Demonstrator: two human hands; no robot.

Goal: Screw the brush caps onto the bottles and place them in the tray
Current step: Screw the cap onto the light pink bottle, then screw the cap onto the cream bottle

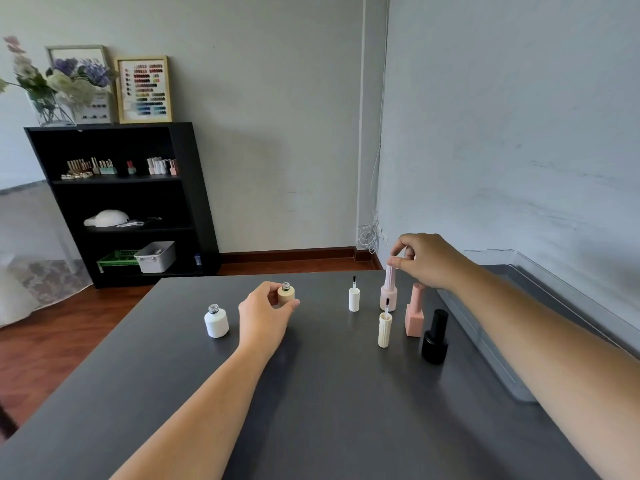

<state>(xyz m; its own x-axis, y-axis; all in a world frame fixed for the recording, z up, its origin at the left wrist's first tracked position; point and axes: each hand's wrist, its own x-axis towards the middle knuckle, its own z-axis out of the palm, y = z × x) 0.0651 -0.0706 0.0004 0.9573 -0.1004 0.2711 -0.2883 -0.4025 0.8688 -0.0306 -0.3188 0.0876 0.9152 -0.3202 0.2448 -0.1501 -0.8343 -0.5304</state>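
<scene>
My left hand grips an open cream bottle that stands on the dark table. A white open bottle stands to its left. My right hand pinches the top of a pale pink ribbed cap on a capped pink bottle. A white brush cap and a cream brush cap stand brush-up near it. A capped salmon square bottle and a capped black bottle stand to the right. The clear tray lies under my right forearm.
A black shelf unit with polish bottles, a lamp and bins stands against the far wall beyond the table's left edge. Framed colour charts and flowers sit on top of it. A wall runs close along the right of the tray.
</scene>
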